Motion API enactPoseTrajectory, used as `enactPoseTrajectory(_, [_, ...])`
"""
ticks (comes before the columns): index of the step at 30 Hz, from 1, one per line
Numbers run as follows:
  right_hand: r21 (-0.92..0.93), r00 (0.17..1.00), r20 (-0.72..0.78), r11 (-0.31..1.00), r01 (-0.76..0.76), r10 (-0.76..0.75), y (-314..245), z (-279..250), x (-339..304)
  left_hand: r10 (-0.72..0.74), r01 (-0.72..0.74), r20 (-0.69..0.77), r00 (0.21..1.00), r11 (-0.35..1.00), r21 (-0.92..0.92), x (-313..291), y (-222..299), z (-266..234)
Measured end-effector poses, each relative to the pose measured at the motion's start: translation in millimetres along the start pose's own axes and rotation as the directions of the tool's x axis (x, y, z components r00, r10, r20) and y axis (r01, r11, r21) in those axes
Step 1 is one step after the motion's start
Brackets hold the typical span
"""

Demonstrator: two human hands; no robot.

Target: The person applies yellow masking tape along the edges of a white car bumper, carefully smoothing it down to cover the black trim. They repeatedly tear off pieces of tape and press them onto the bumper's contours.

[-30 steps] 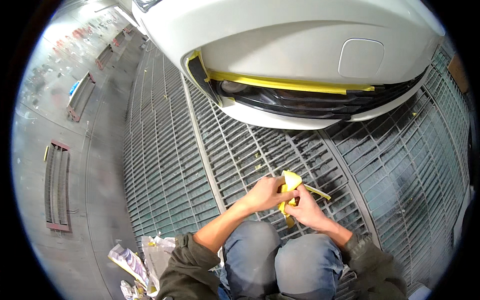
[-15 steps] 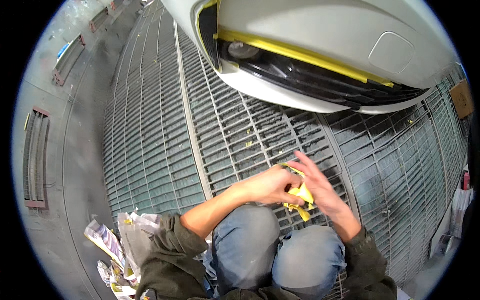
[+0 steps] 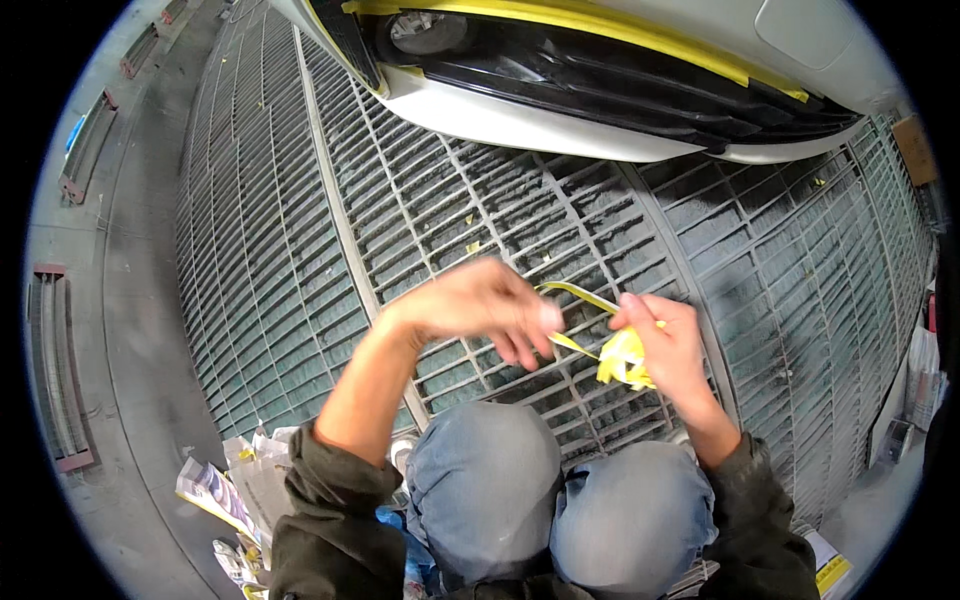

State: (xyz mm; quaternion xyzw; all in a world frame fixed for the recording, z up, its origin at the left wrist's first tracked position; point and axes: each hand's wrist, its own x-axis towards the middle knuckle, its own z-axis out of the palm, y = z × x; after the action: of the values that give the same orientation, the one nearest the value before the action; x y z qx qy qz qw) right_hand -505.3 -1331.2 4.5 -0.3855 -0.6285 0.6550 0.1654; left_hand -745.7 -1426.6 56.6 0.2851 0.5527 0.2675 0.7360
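Observation:
My right hand [image 3: 668,345] grips a crumpled wad of yellow masking tape [image 3: 622,357] above my knees. A thin yellow strip [image 3: 578,293] runs from that wad toward my left hand [image 3: 478,308], whose fingertips pinch its end. Both hands hover over a metal floor grating [image 3: 300,250]. Ahead, a white car bumper [image 3: 560,110] with a black lower grille carries a line of yellow tape [image 3: 600,25] along its upper edge. I am crouched, with my knees in blue jeans [image 3: 555,510] below the hands.
Crumpled newspaper sheets [image 3: 235,490] lie on the floor by my left knee. Small yellow tape scraps dot the grating. A concrete floor strip [image 3: 120,300] with metal rails runs along the left. A cardboard box [image 3: 912,145] sits at the far right.
The view has moved closer to the bumper. My hands have drawn apart, and the yellow strip now stretches between them; the wad stays in my right hand.

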Motion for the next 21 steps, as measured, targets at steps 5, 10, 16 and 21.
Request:
enactPoseTrajectory(5, [0.009, 0.993, -0.076, 0.996, -0.087, 0.088, 7, -21, -16, 0.379, -0.155, -0.885, 0.272, 0.925, 0.348, 3, 11, -89])
enactPoseTrajectory(10, [0.039, 0.996, -0.01, 0.996, -0.085, 0.086, 14, -4, -28, 0.542, -0.07, -0.837, -0.073, 0.835, 0.546, 24, 37, -148])
enactPoseTrajectory(16, [0.031, 0.992, 0.009, 0.991, -0.129, 0.129, 15, -6, -30, 0.427, 0.013, -0.89, -0.158, 0.902, 0.431, 46, 65, -143])
enactPoseTrajectory(21, [0.05, 0.985, 0.016, 0.984, -0.172, 0.171, 20, -8, -31, 0.392, -0.016, -0.89, -0.235, 0.913, 0.407, 55, 72, -140])
